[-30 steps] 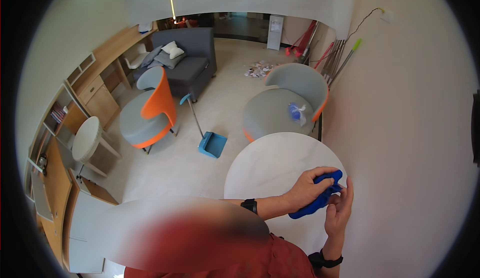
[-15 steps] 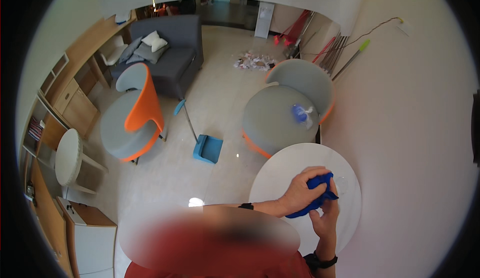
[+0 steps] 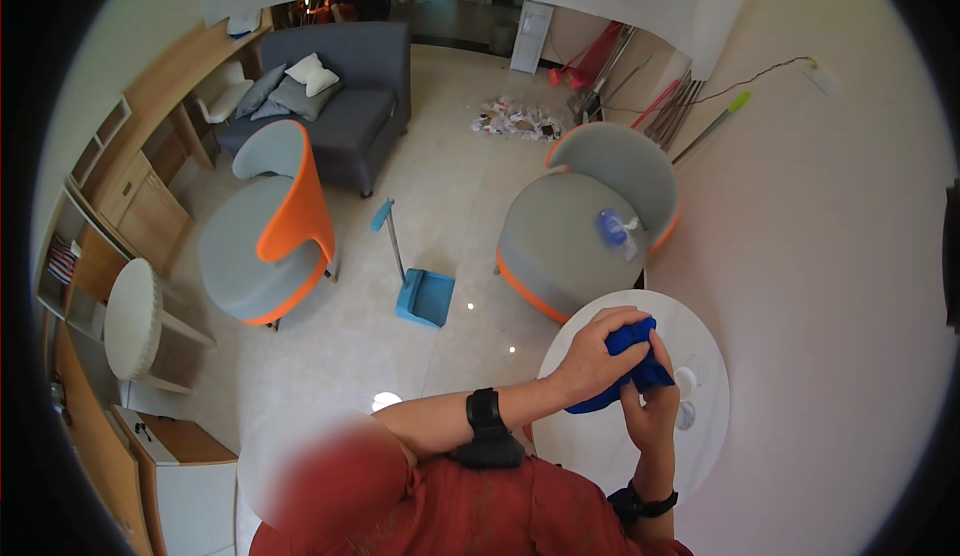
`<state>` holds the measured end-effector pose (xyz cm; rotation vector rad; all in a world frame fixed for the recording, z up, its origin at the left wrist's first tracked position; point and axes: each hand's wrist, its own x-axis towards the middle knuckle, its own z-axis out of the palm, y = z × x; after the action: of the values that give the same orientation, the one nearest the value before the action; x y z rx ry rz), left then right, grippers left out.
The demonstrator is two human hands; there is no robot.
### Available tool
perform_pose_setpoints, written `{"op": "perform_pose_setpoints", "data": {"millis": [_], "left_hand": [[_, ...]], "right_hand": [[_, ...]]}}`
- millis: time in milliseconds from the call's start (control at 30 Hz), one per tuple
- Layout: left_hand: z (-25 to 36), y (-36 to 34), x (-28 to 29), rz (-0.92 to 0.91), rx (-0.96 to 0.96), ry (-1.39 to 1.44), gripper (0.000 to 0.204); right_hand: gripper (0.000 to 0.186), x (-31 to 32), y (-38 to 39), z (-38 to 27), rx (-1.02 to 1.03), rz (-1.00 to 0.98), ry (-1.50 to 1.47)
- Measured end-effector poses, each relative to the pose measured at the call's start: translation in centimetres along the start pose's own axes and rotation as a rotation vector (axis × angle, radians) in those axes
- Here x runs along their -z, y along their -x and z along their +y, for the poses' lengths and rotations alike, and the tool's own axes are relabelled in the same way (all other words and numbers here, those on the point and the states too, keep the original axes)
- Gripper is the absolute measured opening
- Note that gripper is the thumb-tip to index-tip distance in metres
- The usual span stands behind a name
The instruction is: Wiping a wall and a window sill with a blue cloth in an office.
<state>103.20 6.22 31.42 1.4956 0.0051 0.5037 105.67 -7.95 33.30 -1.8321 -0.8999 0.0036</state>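
Blue cloth (image 3: 630, 336) (crumpled) in left hand (image 3: 593, 358)

right hand (image 3: 650, 421) now with fingers behind the blue cloth (image 3: 628, 338) rather than raised beside it, clear round items (image 3: 685, 415) newly showing, more of the left forearm (image 3: 430, 424) visible

The cloth (image 3: 654, 368) is deep blue, the counter (image 3: 590, 451) white, the shirt (image 3: 480, 516) dark red and the wristbands (image 3: 487, 411) black. Both chairs (image 3: 550, 221) are grey with orange edging, one bearing a blue and whitish packet (image 3: 612, 229), while the dustpan (image 3: 430, 298) is a lighter blue, the sofa (image 3: 352, 128) charcoal, and its cushions (image 3: 314, 74) grey and white. The stool (image 3: 130, 316) is off-white, the floor (image 3: 450, 356) pale greyish beige, the wall (image 3: 830, 306) cream, the scraps (image 3: 518, 121) speckled white, grey and brown, and one pole (image 3: 712, 127) grey with a bright green end.
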Motion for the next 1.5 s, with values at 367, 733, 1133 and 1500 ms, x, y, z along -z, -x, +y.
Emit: {"op": "perform_pose_setpoints", "data": {"millis": [367, 733, 1133, 1500], "left_hand": [[0.6, 1.8, -3.5, -0.140, -0.107, -0.209, 0.041], [-1.8, -0.2, -2.8, -0.175, 0.064, -0.110, 0.041], [-2.8, -10.0, 11.1, -0.376, 0.163, 0.092, 0.057], [-6.6, -15.7, 12.7, -0.650, 0.431, 0.425, 0.056]], "right_hand": [[0.060, 2.4, 4.2, 1.0, -0.062, 0.218, -0.197], [0.031, 1.0, 3.1, -1.5, 0.041, 0.287, 0.354], [0.048, -10.8, -9.9, 1.4, -0.336, 0.188, -0.037], [0.033, -9.5, -12.3, 3.6, -0.575, 0.526, -0.163]]}}
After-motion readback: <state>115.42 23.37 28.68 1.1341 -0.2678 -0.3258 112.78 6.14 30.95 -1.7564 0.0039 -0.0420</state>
